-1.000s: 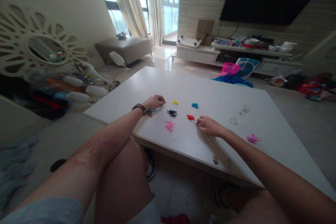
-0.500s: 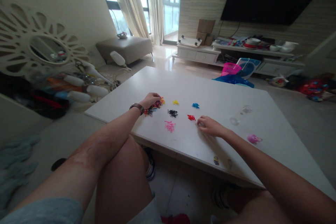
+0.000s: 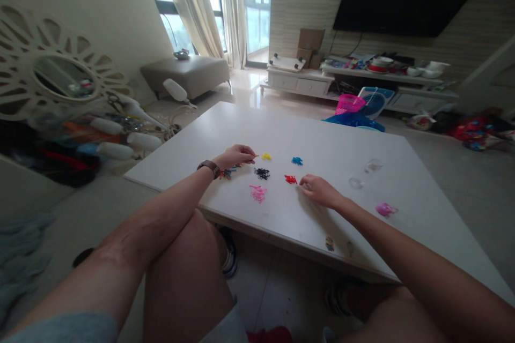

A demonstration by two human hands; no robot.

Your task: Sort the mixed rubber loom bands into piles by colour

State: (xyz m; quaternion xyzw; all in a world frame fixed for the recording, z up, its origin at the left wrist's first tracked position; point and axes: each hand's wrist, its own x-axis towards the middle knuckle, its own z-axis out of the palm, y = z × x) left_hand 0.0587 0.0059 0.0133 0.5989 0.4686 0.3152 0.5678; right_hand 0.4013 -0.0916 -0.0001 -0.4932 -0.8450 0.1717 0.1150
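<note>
My left hand, a brown watch on its wrist, reaches over a mixed-colour heap of small rubber bands that it partly covers. Its fingertips pinch a small orange rubber band, just left of a yellow pile. My right hand rests on the white table with its fingers curled closed, beside a red pile; what lies inside them is hidden. Between the hands are a black pile of looped bands and a pink pile. Farther back sits a blue pile.
To the right lie a clear plastic piece, another clear piece and a pink item with a loop. A small yellow-and-blue figure is near the front edge. A white lamp stands by the left side.
My left hand has lifted from the mixed heap and shifted right towards the yellow pile, with an orange band now at its fingertips. My right hand has stayed beside the red pile.
</note>
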